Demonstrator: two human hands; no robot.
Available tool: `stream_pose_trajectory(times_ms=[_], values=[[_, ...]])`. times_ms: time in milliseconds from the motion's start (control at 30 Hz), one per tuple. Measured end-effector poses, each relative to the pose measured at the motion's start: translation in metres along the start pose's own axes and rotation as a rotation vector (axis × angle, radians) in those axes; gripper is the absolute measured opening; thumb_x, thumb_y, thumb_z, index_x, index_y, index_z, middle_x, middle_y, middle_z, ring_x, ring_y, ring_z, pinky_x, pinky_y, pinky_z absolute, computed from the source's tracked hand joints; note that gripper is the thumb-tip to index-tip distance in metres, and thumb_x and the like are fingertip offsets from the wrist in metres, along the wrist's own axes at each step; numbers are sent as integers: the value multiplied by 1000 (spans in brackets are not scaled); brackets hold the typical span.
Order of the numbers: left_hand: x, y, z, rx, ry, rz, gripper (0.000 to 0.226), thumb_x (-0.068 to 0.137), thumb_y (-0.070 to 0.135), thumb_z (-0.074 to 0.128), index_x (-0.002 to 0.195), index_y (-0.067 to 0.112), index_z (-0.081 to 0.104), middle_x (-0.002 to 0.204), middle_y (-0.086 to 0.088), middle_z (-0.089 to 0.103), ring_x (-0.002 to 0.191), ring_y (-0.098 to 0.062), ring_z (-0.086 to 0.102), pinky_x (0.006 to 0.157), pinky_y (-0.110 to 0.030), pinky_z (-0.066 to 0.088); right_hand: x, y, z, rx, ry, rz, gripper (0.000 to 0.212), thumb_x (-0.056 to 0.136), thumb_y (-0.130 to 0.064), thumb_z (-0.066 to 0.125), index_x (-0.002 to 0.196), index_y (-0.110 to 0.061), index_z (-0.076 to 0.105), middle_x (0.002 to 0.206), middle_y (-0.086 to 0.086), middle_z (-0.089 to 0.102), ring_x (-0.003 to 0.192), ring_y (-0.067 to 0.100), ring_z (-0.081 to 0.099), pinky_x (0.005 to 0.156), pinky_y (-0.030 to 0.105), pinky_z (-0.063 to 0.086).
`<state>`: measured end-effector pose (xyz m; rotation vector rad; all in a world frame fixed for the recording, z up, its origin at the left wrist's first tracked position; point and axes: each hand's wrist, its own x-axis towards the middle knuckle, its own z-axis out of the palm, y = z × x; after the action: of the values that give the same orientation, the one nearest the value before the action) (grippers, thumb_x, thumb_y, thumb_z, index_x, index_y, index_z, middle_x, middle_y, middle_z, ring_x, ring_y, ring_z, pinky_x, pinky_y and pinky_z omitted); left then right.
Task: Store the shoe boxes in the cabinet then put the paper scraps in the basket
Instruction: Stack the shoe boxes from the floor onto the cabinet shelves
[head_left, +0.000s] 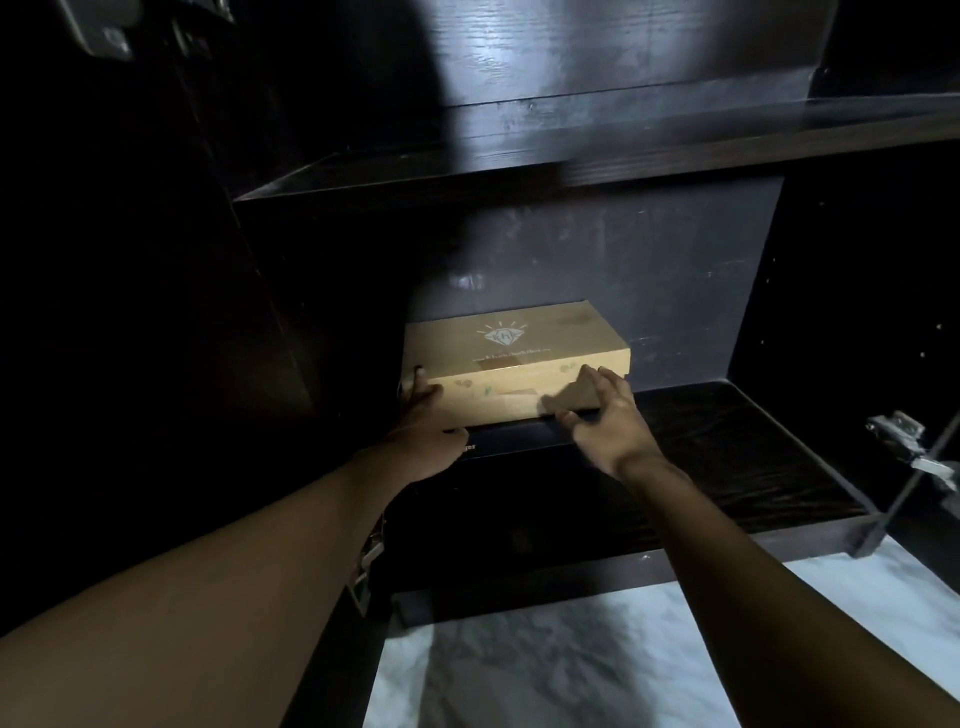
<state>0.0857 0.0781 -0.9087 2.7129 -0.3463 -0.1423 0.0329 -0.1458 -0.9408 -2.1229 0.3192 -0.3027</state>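
A tan cardboard shoe box (514, 358) with a white diamond logo on its lid sits deep in the dark cabinet (727, 447), at the left back of the lower shelf. It rests on top of a black shoe box (519, 441) with white lettering on its front. My left hand (423, 421) grips the tan box's front left corner, fingers curled around the side. My right hand (605, 415) presses on the box's front right end, fingers spread over its face. No paper scraps or basket are in view.
An upper shelf (519, 171) runs across above the boxes. The lower shelf is bare to the right of the boxes. A metal hinge (909, 447) sticks out at the right, another hinge (369, 566) at the left edge. White marbled floor (571, 665) lies below.
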Motion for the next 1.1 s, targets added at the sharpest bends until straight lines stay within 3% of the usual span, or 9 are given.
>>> stream_pose_trajectory(times_ms=[167,300,467,600,733,833,900,1000,1100], values=[[-16,14,5,60,74,58,71,92,35,56,153,21,24,164,-6,-6,151,-25,0,121,-39,16,-18,-4,-23,-60,107,33,57,87,-34,63,141,-38,45,135,-1,59,122,24,57,105,37,45],[-29,49,14,36,153,145,61,89,40,55,145,25,39,150,-4,41,141,-25,34,114,-36,33,-46,-7,-60,-264,199,10,41,92,-33,58,133,-30,55,130,8,63,117,32,59,98,36,47],[-56,107,43,-50,30,303,45,88,36,56,132,26,53,129,-7,61,121,-30,56,99,-37,47,-105,8,-108,-324,305,87,31,88,-33,52,117,-30,63,113,4,71,109,27,65,96,39,51],[-89,157,67,-148,-121,447,46,91,34,58,136,24,54,133,-7,61,119,-27,59,102,-36,47,-174,19,-146,-423,371,189,32,89,-30,45,116,-31,62,113,5,69,104,31,65,89,37,52],[-130,209,89,-242,-285,581,34,92,31,59,124,21,64,110,-5,69,102,-21,65,92,-32,51,-242,26,-185,-552,413,312,32,92,-25,44,119,-32,60,119,3,67,105,31,63,86,38,51],[-167,250,105,-264,-400,671,20,91,24,59,105,16,72,90,-4,67,82,-18,63,66,-17,48,-292,28,-211,-589,509,426,30,93,-26,43,117,-32,60,119,1,67,104,30,63,83,35,48],[-194,278,117,-285,-472,712,15,90,18,60,96,11,71,82,-6,66,71,-18,61,53,-16,44,-327,26,-226,-605,573,496,30,93,-27,44,118,-31,60,119,2,67,106,30,63,82,35,46],[-237,316,143,-272,-610,820,14,89,17,61,93,10,72,88,-6,69,85,-22,65,72,-26,49,-378,28,-245,-633,578,575,36,93,-27,45,128,-32,52,119,3,68,107,31,63,85,38,49],[-280,349,172,-160,-745,922,13,90,21,60,92,15,71,96,-2,68,93,-19,62,77,-26,48,-436,37,-259,-602,657,676,38,94,-28,45,132,-31,48,116,-2,70,104,30,64,82,38,50]])
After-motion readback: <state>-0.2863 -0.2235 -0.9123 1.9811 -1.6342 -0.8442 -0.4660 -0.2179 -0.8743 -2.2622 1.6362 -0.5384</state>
